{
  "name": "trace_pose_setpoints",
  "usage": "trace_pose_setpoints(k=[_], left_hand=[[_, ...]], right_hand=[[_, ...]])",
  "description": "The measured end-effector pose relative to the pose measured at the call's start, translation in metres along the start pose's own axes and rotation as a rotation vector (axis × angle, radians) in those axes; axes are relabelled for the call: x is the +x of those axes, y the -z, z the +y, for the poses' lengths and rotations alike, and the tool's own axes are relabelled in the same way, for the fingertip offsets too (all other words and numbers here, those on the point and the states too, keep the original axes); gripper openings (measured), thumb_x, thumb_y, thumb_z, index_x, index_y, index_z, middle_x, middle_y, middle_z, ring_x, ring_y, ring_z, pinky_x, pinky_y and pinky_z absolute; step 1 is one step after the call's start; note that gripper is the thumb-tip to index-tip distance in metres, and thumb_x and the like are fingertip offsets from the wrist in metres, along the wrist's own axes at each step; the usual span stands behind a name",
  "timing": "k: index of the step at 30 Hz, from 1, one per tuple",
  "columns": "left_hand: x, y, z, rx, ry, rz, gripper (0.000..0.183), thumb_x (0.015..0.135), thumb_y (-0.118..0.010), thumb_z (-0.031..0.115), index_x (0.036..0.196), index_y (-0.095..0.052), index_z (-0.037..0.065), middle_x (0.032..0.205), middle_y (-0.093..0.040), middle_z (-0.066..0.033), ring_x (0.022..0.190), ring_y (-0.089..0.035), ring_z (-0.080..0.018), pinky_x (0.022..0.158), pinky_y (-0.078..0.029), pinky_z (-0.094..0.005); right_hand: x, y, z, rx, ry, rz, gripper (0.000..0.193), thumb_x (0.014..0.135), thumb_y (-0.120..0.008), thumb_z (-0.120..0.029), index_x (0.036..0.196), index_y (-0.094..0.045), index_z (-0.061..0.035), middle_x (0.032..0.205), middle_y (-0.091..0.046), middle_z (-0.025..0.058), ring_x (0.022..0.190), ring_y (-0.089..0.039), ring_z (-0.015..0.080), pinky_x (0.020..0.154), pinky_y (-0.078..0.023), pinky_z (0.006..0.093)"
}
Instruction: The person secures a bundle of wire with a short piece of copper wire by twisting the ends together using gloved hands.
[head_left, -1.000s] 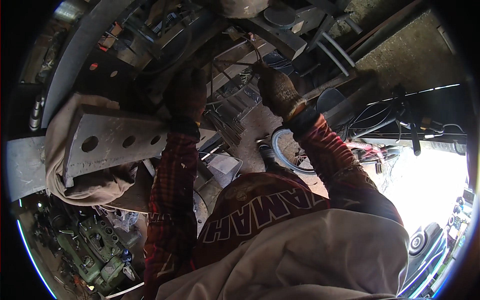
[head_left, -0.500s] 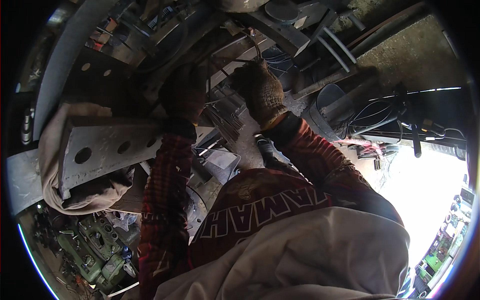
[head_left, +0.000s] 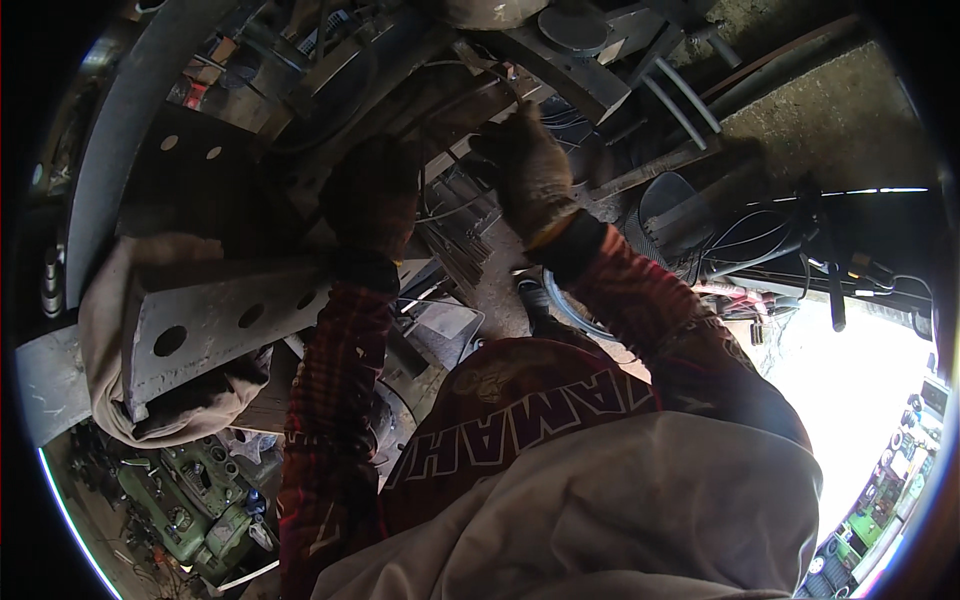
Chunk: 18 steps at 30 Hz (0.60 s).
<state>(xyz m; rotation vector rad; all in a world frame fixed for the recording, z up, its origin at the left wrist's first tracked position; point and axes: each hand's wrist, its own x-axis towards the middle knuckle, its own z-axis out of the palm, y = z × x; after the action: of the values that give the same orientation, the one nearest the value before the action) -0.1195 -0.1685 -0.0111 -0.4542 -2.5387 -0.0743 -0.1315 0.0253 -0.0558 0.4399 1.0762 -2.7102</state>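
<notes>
My left hand (head_left: 370, 195), in a dark glove, is curled into a rounded fist in deep shadow, just beyond the far end of a grey steel plate with round holes (head_left: 215, 320). To its right, my right hand (head_left: 535, 175), in a knitted work glove, is closed with the knuckles up. What either fist grips is too dark to make out. Thin dark bars, partly blurred, show between and beyond the hands. A bundle of thin metal rods (head_left: 455, 255) lies below the gap between them.
Beige cloth (head_left: 165, 415) is bunched under the plate. Heavy metal parts with a round disc (head_left: 572, 32) and two parallel rods (head_left: 685, 100) stand beyond the right hand. A grey mesh tube (head_left: 672, 215) and cables lie to the right. Green machinery (head_left: 190, 500) is at lower left.
My right hand has shifted slightly up and turned, its knuckles more upright. The thin bars near the hands have moved and blurred. A pale blue hose now shows beside my right forearm.
</notes>
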Motion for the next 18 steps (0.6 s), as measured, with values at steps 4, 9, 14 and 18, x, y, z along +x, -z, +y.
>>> trace_pose_setpoints(k=[4,9,14,18], left_hand=[[-0.004,0.001,-0.001,-0.027,0.004,-0.036,0.016,0.085,-0.066,0.024,0.1,-0.068,0.019,0.095,-0.065,-0.0038,0.084,-0.066,-0.0265,0.071,-0.055,-0.0414],[0.004,-0.006,-0.001,-0.199,0.119,0.176,0.031,0.086,-0.067,0.031,0.112,-0.068,0.013,0.103,-0.068,-0.0095,0.09,-0.066,-0.0334,0.079,-0.053,-0.0465],[0.008,0.051,0.089,-0.412,0.026,0.142,0.027,0.094,-0.063,0.029,0.11,-0.068,0.008,0.098,-0.071,-0.0142,0.093,-0.069,-0.0352,0.081,-0.053,-0.0446],[-0.012,0.075,0.132,-0.606,0.256,-0.12,0.025,0.094,-0.063,0.027,0.109,-0.068,0.008,0.094,-0.071,-0.0153,0.087,-0.069,-0.0369,0.075,-0.055,-0.0449]], right_hand=[[0.015,0.029,0.013,-0.724,0.527,-0.152,0.047,0.106,-0.047,-0.044,0.125,-0.051,-0.0018,0.114,-0.067,0.0232,0.099,-0.069,0.0369,0.085,-0.058,0.0479],[0.001,0.03,-0.003,-0.903,0.34,0.01,0.041,0.105,-0.05,-0.044,0.113,-0.058,-0.0043,0.095,-0.069,0.0117,0.088,-0.07,0.0279,0.072,-0.056,0.0415],[-0.062,0.031,0.002,-0.722,0.257,0.09,0.038,0.09,-0.072,-0.032,0.116,-0.059,-0.0079,0.093,-0.07,0.0143,0.083,-0.071,0.0292,0.07,-0.054,0.0396],[-0.111,0.038,0.046,-0.89,0.638,-0.113,0.041,0.091,-0.071,-0.031,0.12,-0.058,-0.0066,0.097,-0.071,0.016,0.09,-0.072,0.0328,0.075,-0.055,0.042]])
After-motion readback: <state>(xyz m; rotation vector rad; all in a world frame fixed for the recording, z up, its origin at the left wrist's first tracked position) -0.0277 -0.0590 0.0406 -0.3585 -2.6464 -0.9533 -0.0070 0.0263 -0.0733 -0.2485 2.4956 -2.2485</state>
